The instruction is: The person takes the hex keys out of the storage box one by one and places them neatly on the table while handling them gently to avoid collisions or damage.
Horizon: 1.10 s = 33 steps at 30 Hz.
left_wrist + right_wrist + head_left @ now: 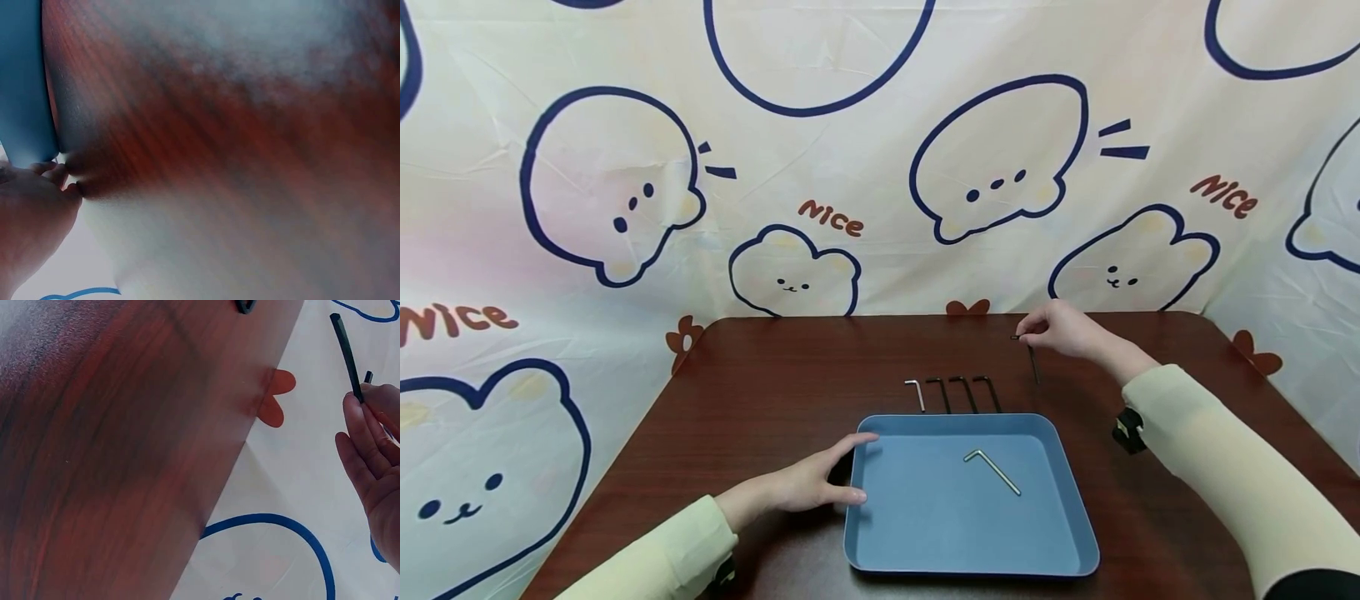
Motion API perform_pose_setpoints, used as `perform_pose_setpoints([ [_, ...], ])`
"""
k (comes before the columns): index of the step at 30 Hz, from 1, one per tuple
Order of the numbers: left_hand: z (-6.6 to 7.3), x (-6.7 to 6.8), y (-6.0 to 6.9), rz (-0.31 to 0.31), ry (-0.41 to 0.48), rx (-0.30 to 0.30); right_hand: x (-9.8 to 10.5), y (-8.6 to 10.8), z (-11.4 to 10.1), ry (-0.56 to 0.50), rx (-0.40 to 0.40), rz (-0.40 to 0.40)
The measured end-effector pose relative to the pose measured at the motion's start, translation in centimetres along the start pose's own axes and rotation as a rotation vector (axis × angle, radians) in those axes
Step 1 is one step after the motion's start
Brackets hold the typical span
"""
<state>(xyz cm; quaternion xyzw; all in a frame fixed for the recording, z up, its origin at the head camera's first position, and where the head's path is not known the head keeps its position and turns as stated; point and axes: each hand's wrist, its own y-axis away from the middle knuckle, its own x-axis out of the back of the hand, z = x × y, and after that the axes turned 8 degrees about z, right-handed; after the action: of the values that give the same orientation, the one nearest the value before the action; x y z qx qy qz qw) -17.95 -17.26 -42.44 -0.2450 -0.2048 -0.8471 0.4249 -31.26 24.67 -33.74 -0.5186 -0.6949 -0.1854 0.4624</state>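
Observation:
My right hand [1063,329] pinches a black hex key [1034,367] between thumb and fingers, near the table's far edge. Its long arm points down in the head view; in the right wrist view that black hex key [345,353] sticks out past the fingertips. At the blue tray's [925,508] left side, my left hand [805,483] holds the rim, index finger and thumb reaching over it. Inside the tray lies one pale brassy hex key [997,475]. Behind the tray, a silver hex key [917,393] and three black hex keys [963,392] form a row.
The dark brown wooden table [775,367] carries everything. A printed cloth [880,167] hangs just behind its far edge and along both sides. The tray's raised rim stands close in front of the row of hex keys.

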Motion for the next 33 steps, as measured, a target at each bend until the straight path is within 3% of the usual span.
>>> perform_pose_setpoints([
  [33, 0.0, 0.0, 0.0, -0.006, 0.018, 0.01, -6.4, -0.2, 3.9, -0.068, -0.039, -0.143],
])
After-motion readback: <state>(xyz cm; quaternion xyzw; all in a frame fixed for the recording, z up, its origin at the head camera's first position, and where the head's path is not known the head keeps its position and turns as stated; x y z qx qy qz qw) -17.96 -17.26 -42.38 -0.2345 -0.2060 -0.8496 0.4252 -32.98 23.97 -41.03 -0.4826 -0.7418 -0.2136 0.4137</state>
